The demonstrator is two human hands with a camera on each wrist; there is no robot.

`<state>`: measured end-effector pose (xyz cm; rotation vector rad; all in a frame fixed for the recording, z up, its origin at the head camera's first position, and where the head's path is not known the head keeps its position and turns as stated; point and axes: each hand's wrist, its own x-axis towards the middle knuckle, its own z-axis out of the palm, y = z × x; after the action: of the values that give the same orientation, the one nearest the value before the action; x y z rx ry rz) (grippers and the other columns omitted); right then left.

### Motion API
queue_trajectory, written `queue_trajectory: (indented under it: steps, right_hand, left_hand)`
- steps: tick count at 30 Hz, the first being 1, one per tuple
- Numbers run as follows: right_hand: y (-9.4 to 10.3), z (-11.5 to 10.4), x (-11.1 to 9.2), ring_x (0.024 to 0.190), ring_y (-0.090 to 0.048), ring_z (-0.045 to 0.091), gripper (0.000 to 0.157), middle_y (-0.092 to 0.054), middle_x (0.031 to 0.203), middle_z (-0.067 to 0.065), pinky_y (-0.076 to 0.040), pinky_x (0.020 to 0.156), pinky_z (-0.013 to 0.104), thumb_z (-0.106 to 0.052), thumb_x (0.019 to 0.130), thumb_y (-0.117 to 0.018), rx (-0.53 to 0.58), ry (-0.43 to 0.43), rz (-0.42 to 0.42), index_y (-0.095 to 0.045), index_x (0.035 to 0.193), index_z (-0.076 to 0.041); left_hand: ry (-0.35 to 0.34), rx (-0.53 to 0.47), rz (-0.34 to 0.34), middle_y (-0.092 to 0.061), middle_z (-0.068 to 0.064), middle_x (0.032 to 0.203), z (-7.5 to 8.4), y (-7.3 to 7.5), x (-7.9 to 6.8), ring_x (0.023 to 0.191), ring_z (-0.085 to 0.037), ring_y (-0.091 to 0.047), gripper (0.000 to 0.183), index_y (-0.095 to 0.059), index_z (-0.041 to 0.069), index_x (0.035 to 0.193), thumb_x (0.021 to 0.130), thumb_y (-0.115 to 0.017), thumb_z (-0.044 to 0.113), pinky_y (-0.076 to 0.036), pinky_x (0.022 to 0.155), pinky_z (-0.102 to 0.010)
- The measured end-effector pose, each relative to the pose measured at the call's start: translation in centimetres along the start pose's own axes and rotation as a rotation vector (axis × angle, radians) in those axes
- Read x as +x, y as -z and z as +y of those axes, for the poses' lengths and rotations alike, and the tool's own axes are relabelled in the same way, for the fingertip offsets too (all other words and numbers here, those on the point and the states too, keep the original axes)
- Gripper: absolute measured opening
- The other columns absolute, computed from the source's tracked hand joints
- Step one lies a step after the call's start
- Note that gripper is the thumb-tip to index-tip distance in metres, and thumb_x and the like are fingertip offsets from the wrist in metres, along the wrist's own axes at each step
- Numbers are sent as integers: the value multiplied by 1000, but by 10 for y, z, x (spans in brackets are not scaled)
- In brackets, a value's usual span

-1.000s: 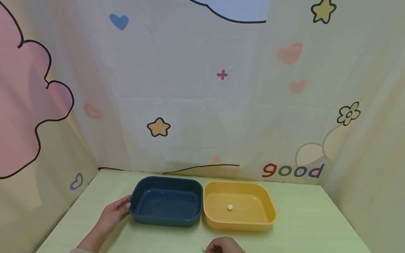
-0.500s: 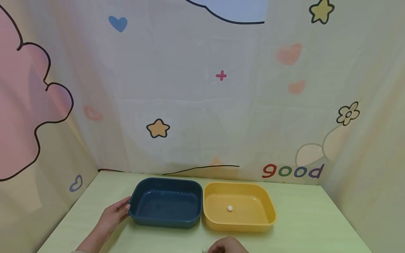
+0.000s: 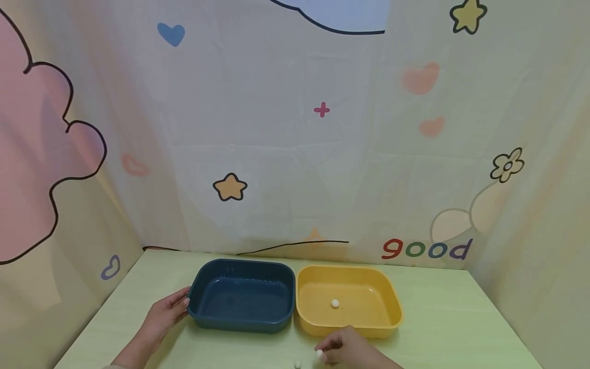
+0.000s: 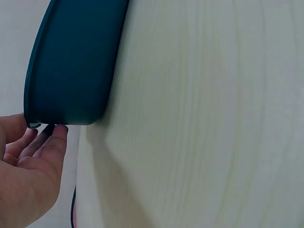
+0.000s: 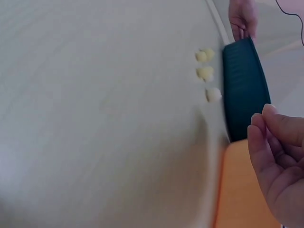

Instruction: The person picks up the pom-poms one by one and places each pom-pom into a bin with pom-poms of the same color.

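Pinching small white ball (image 3: 319, 353) between thumb and fingertips of right hand (image 3: 354, 350); can't make out that ball in right wrist view. Holding it just on the near side of yellow rectangular tray (image 3: 369, 310), overlapping a bit of the front wall with the knuckles in head view.

Resting left hand (image 3: 165, 315) against outside of navy-blue rectangular tray (image 3: 249, 297), fingers fairly straight, tips touching the end wall. Same contact in left wrist view, with thumb tip right by the rim.

Got navy-blue tray directly right of left fingertips, then yellow tray close alongside it, just beyond right fingertips. Can spot another white ball (image 3: 335, 303) on floor of yellow tray, past right fingertips. Also got loose white ball (image 3: 297, 365) on pale green table (image 3: 442, 318), left of right fingertips and a little nearer the wearer.

In right wrist view, can see pale-yellow balls (image 5: 205, 73) on the table, farther from right fingers than the loose white one; too blurred to count.

Got printed curtain (image 3: 276, 128) well beyond both hands' fingers, showing orange star (image 3: 230, 187) and "good" lettering (image 3: 430, 250).
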<state>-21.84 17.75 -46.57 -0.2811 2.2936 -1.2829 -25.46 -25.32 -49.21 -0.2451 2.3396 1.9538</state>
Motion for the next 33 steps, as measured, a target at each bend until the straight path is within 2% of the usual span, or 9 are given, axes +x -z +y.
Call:
queue_trajectory:
  steps: [7,11,19,23,27,33]
  right_hand:
    - [25,-6,-4,77,-69,8,24,-79,89,14,-67,75,34,-10,92,-75,43,127,61,-74,104,11]
    - [41,-9,-6,80,-71,11,26,-79,92,16,-67,79,39,-10,92,-75,58,145,81,-73,106,12]
    - [68,-19,-1,81,-69,9,32,-78,94,7,-67,81,33,-8,94,-72,90,135,68,-68,113,17]
    - [85,-25,0,86,-70,13,32,-76,97,3,-66,87,38,-12,96,-72,54,109,42,-69,115,14]
    - [105,-31,1,87,-71,16,31,-77,99,6,-66,88,41,-14,95,-72,-17,114,49,-71,114,11]
    - [135,-34,5,87,-72,17,33,-77,97,6,-66,87,37,-16,96,-72,-83,130,37,-70,114,11]
  left_hand:
    - [-6,5,10,-37,-30,156,2,-1,-2,93,18,-58,50,-35,-12,153,109,-47,10,-61,93,-22]
    - [-3,-1,11,-37,-30,156,2,-2,-2,95,16,-59,51,-35,-12,153,109,-47,10,-62,94,-23]
    - [-4,-12,16,-37,-29,156,-1,-2,-3,92,18,-58,50,-35,-11,153,108,-48,8,-61,92,-20]
    - [-1,-36,3,-33,-28,158,-2,-1,-2,92,20,-57,51,-34,-10,154,108,-47,8,-60,93,-17]
    - [-3,-47,0,-31,-27,159,-3,-1,-2,92,21,-56,51,-33,-9,154,108,-47,8,-60,93,-17]
    - [-7,-40,-3,-31,-27,159,-4,-1,-2,93,21,-55,51,-33,-9,155,109,-47,8,-59,95,-18]
